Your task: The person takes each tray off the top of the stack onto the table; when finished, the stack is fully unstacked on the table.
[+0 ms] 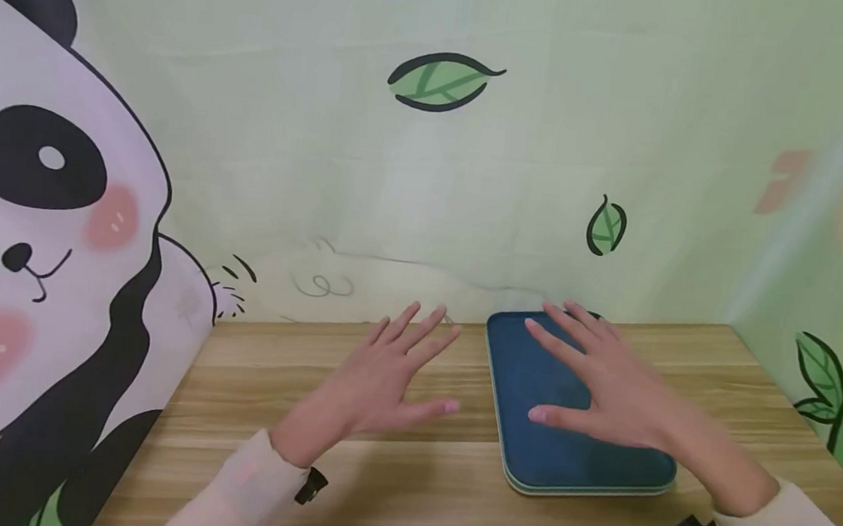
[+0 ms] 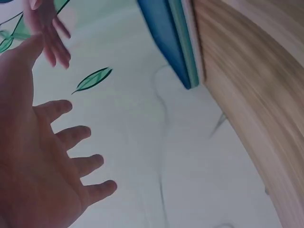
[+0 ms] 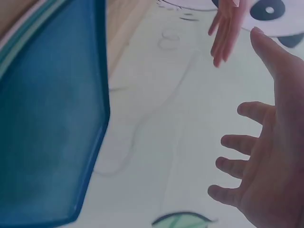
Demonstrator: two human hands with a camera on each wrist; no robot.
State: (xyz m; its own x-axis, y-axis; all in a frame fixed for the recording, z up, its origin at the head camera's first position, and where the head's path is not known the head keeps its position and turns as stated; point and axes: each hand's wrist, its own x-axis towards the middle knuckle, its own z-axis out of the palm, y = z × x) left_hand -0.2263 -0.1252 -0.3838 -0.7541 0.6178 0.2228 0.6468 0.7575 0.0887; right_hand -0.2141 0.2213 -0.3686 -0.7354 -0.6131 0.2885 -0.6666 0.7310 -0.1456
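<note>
A blue rectangular tray point(image 1: 537, 440) with rounded corners lies on the right part of the wooden table, a paler layer showing under its rim. Over it hovers my right hand point(image 1: 610, 384), fingers spread and straight, palm down, holding nothing. My left hand point(image 1: 381, 381) is held above the wood to the left of the tray, its fingers likewise spread and holding nothing. In the left wrist view the tray's edge point(image 2: 173, 42) stands well away from the left palm point(image 2: 38, 152). The right wrist view has the tray point(image 3: 47, 118) beside the right hand point(image 3: 270, 161), with a gap between.
The wooden table point(image 1: 243, 414) reaches back to a pale green cloth wall point(image 1: 291, 118) printed with leaves. A large printed panda point(image 1: 43, 205) covers the left side. On the right, another cloth panel point(image 1: 842, 275) borders the table.
</note>
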